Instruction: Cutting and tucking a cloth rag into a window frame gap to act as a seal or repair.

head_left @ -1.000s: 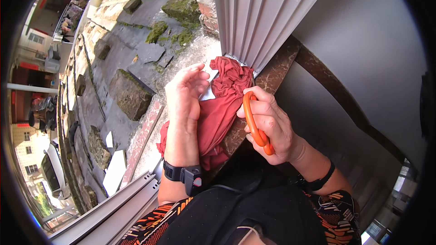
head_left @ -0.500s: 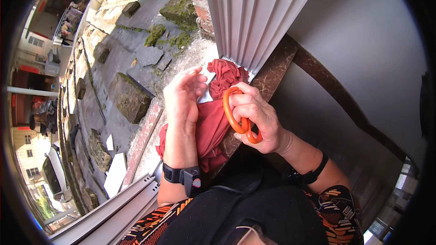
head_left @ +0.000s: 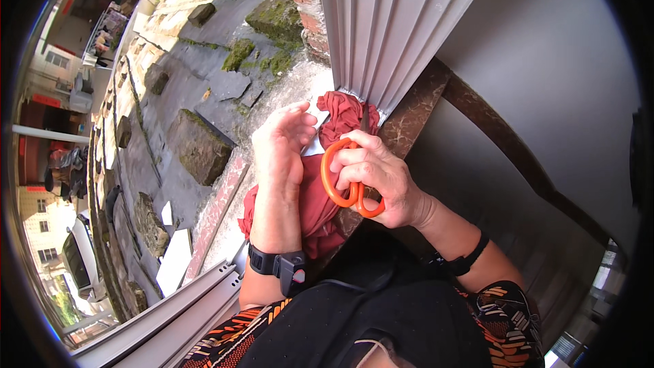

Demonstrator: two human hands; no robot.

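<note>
My right hand point(head_left: 381, 177) grips a pair of scissors point(head_left: 334, 187) by its orange loop handles, and a dark blade points up past the fingers. Left of it, my left hand point(head_left: 281, 140) is raised with loosely curled fingers apart and nothing visible in them. A dark red cloth point(head_left: 320, 208) lies on the sill, bunched behind my left wrist. Another crumpled red bundle point(head_left: 339, 112) rests beyond both hands, close to the blade; whether the blade touches it I cannot tell. Something white shows between the two red parts.
A grey ribbed frame point(head_left: 395, 27) rises beyond the cloth, beside a brown marbled sill edge point(head_left: 422, 99). Metal window tracks point(head_left: 184, 313) run at lower left. Outside lie dark roof slabs with mossy stones point(head_left: 201, 146). A dark grey surface is at right.
My right hand has tilted the scissors, so the blade now shows and the handles sit slightly left. My left hand has barely moved in view. The whole view has shifted a little.
</note>
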